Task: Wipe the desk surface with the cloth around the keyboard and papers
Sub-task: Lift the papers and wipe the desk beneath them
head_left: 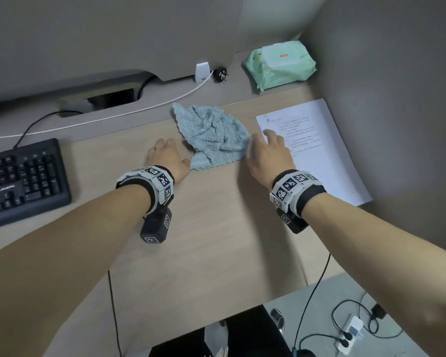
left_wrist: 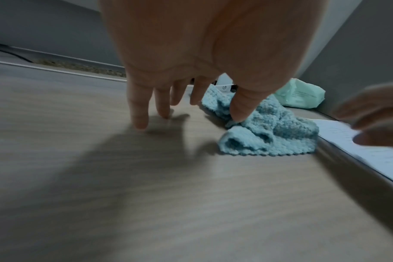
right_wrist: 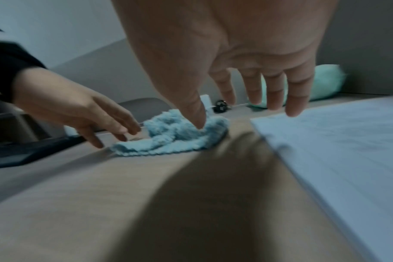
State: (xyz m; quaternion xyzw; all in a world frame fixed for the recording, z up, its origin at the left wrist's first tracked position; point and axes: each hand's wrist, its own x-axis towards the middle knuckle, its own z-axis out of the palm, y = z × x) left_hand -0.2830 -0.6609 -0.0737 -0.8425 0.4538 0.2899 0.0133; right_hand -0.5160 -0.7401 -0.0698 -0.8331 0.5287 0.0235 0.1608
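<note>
the cloth (head_left: 213,136) lies crumpled on the desk (head_left: 216,228), between my two hands, with the papers (head_left: 317,150) just to its right and the keyboard (head_left: 23,181) well off to the left. my left hand (head_left: 166,161) is palm down beside the cloth's left edge, fingers straight and spread, the fingertips (left_wrist: 140,124) at the desk top; whether they press on it i cannot tell. the left thumb (left_wrist: 240,109) reaches down to the cloth's near fold and seems to touch it, but nothing is pinched. my right hand (head_left: 268,153) hangs over the gap where cloth meets papers, fingers loose and extended, gripping nothing. from the right wrist view its thumb (right_wrist: 196,113) comes down onto the cloth's top, while the other fingers (right_wrist: 294,99) point down over the edge of the papers; the blur keeps me from saying if they touch. so both hands are relaxed and unclenched, holding nothing. a green wipes pack (head_left: 281,64) sits at the back right corner, past the papers. a white cable (head_left: 113,117) runs along the back of the desk behind the cloth and keyboard.
</note>
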